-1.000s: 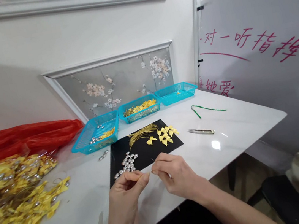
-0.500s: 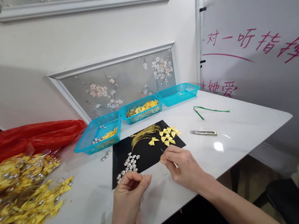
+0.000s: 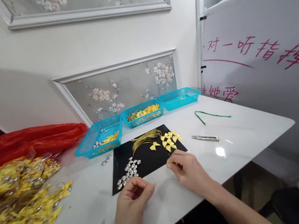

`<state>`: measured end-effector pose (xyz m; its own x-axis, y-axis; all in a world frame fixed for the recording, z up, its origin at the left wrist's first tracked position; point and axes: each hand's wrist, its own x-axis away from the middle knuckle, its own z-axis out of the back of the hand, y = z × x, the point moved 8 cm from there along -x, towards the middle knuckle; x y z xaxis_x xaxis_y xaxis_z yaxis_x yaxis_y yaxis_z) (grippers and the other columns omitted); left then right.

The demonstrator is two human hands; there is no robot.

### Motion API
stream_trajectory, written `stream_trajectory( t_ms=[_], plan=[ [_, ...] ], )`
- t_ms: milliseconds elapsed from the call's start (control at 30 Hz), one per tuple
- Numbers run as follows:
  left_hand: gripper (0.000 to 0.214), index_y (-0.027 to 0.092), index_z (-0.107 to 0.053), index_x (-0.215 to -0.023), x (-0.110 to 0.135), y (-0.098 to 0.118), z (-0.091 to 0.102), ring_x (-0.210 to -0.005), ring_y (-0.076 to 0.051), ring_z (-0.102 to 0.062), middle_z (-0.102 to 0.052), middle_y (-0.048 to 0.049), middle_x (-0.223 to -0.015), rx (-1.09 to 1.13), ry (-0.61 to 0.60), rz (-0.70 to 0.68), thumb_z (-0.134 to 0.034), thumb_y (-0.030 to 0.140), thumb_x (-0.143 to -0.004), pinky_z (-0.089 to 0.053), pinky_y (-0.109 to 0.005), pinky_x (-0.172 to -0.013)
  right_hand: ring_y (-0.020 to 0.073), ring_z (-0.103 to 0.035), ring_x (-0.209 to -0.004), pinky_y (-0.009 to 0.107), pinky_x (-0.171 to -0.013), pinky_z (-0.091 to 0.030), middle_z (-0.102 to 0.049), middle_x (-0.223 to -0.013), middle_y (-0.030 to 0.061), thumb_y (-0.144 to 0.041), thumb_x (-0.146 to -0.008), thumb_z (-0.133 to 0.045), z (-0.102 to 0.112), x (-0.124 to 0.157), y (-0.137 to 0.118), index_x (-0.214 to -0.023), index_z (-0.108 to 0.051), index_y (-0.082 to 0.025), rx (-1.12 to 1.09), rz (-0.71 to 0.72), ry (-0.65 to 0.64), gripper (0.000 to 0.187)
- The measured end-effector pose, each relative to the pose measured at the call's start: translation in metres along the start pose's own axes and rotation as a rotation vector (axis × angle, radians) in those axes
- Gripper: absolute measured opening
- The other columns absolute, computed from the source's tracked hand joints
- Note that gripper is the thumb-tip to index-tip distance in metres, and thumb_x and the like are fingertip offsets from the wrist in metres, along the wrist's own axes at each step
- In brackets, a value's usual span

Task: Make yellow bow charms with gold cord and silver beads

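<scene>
My left hand point(image 3: 133, 209) is closed in a pinch in front of the silver beads point(image 3: 128, 173); what lies between thumb and forefinger is too small to make out. To its right, my right hand point(image 3: 190, 172) pinches something thin, of which a fine tip shows above the fingers. It is near the corner of a black mat point(image 3: 150, 164). On the mat lie the beads, a bundle of gold cords point(image 3: 145, 139), a single yellow bow point(image 3: 154, 146) and a group of yellow bows point(image 3: 168, 139).
Three blue baskets point(image 3: 102, 151) stand along the wall, one holding yellow bows on cords. Thread snips point(image 3: 204, 138) and a green ribbon point(image 3: 213, 113) lie at the right. A heap of finished-looking bow-and-bead pieces point(image 3: 18, 204) and a red bag point(image 3: 30, 140) fill the left.
My right hand has moved slightly right, away from my left hand, so the gap between them is wider. The whole view has shifted slightly downward in the picture. Both hands stay pinched.
</scene>
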<state>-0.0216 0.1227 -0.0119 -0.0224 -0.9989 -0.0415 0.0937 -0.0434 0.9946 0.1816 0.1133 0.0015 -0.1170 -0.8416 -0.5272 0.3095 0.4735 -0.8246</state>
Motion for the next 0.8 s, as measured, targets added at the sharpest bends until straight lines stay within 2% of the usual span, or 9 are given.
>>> stream_trajectory(
  t_ms=[100,233,300,400,500,567,633,700,800],
  plan=[
    [0.030,0.021,-0.059,-0.064,-0.002,0.001,0.006,-0.063,-0.014,-0.052,-0.059,0.0029,-0.064,-0.087,0.024,-0.044,-0.082,0.039,-0.065,-0.042,-0.021,-0.057,0.0147,-0.050,-0.061,0.026,-0.053,-0.037,-0.059,-0.073,0.0034,-0.026,-0.086,-0.058,0.013,-0.003,0.016,-0.073,-0.070,-0.018,-0.114,-0.128,0.060,0.019],
    [0.027,0.022,-0.061,-0.059,-0.007,0.003,0.017,-0.060,-0.015,-0.053,-0.058,0.0029,-0.060,-0.238,0.067,-0.120,-0.082,0.038,-0.062,-0.042,-0.023,-0.056,0.0086,-0.033,-0.048,0.024,-0.043,-0.025,-0.051,-0.070,-0.0001,-0.047,-0.088,-0.057,0.035,-0.006,0.036,-0.090,-0.069,-0.016,-0.307,-0.300,0.131,0.033],
    [0.020,0.024,-0.067,-0.061,-0.009,0.006,0.019,-0.062,-0.019,-0.060,-0.065,0.0006,-0.062,-0.315,0.075,-0.147,-0.082,0.037,-0.062,-0.046,-0.026,-0.059,0.0061,-0.027,-0.047,0.023,-0.043,-0.021,-0.049,-0.073,-0.0008,-0.055,-0.086,-0.057,0.044,-0.006,0.042,-0.097,-0.067,-0.016,-0.389,-0.356,0.159,0.042],
    [0.015,0.026,-0.077,-0.077,-0.013,0.017,0.015,-0.073,-0.026,-0.068,-0.077,-0.0034,-0.077,-0.422,0.097,-0.184,-0.078,0.038,-0.068,-0.050,-0.031,-0.064,0.0044,-0.024,-0.047,0.023,-0.044,-0.018,-0.048,-0.074,-0.0016,-0.059,-0.082,-0.062,0.048,-0.005,0.046,-0.101,-0.066,-0.015,-0.466,-0.412,0.167,0.047],
    [0.009,0.026,-0.077,-0.079,-0.025,0.038,0.000,-0.073,-0.024,-0.067,-0.078,-0.0024,-0.082,-0.536,0.091,-0.242,-0.073,0.034,-0.077,-0.051,-0.033,-0.069,0.0041,-0.026,-0.047,0.023,-0.045,-0.018,-0.048,-0.074,-0.0018,-0.059,-0.079,-0.067,0.043,0.000,0.048,-0.097,-0.066,-0.016,-0.511,-0.447,0.139,0.047],
    [0.012,0.021,-0.074,-0.082,-0.040,0.050,-0.016,-0.073,-0.020,-0.066,-0.075,-0.0014,-0.082,-0.621,0.052,-0.265,-0.070,0.032,-0.084,-0.053,-0.036,-0.073,0.0045,-0.029,-0.047,0.023,-0.046,-0.019,-0.050,-0.073,-0.0017,-0.059,-0.078,-0.068,0.037,0.004,0.048,-0.094,-0.067,-0.016,-0.531,-0.463,0.109,0.046],
    [0.017,0.018,-0.070,-0.093,-0.060,0.059,-0.033,-0.082,-0.019,-0.068,-0.072,-0.0026,-0.095,-0.694,0.004,-0.266,-0.065,0.034,-0.091,-0.056,-0.038,-0.076,0.0051,-0.030,-0.047,0.023,-0.046,-0.020,-0.050,-0.071,-0.0019,-0.060,-0.076,-0.070,0.031,0.008,0.050,-0.090,-0.067,-0.016,-0.548,-0.474,0.077,0.046],
    [0.020,0.019,-0.068,-0.105,-0.082,0.062,-0.046,-0.093,-0.022,-0.068,-0.070,-0.0056,-0.111,-0.743,-0.017,-0.259,-0.063,0.034,-0.093,-0.057,-0.040,-0.080,0.0055,-0.030,-0.046,0.022,-0.045,-0.020,-0.049,-0.069,-0.0023,-0.062,-0.074,-0.070,0.026,0.011,0.052,-0.087,-0.067,-0.017,-0.564,-0.478,0.055,0.047],
    [0.027,0.021,-0.065,-0.117,-0.111,0.059,-0.060,-0.102,-0.024,-0.066,-0.065,-0.0080,-0.124,-0.790,-0.032,-0.232,-0.063,0.032,-0.092,-0.056,-0.043,-0.084,0.0059,-0.029,-0.046,0.022,-0.044,-0.019,-0.049,-0.068,-0.0024,-0.065,-0.073,-0.070,0.022,0.012,0.057,-0.087,-0.067,-0.017,-0.583,-0.478,0.037,0.050]
  ],
)
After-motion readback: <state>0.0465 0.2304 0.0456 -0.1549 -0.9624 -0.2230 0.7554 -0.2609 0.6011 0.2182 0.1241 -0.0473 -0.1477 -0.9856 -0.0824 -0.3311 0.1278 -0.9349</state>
